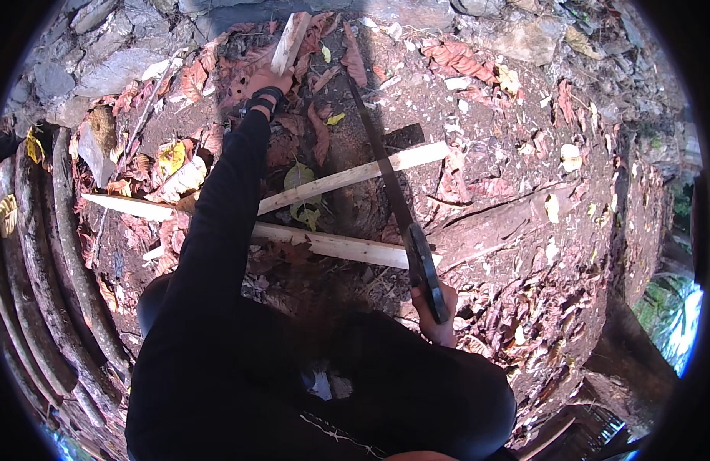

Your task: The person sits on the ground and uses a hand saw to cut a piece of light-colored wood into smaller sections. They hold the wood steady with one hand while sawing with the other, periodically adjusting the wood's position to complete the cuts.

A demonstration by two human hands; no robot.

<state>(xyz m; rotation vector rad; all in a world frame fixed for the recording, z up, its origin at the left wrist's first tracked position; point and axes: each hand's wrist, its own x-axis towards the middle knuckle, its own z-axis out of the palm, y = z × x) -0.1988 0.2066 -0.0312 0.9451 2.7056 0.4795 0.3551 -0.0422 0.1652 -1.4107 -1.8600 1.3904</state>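
My left arm reaches far forward, and my left hand (pixel 269 83) is closed on the near end of a short pale wooden piece (pixel 292 40) by the stones. In my right hand (pixel 438 316), low right of centre, is the dark handle of a handsaw (pixel 393 188). Its long narrow blade points away from me and slightly left, passing over a pale wooden strip (pixel 347 183). A second wooden strip (pixel 340 245) lies nearer me, its right end by the saw handle. Left of my sleeve shows a pointed piece of pale wood (pixel 128 205).
Brown earth with dry reddish leaves (pixel 459 61) surrounds the wood. A stone wall or stone edging (pixel 117 69) borders the far side. Several long poles (pixel 78 230) lie at the left. My dark-clothed knees (pixel 455 399) fill the near middle.
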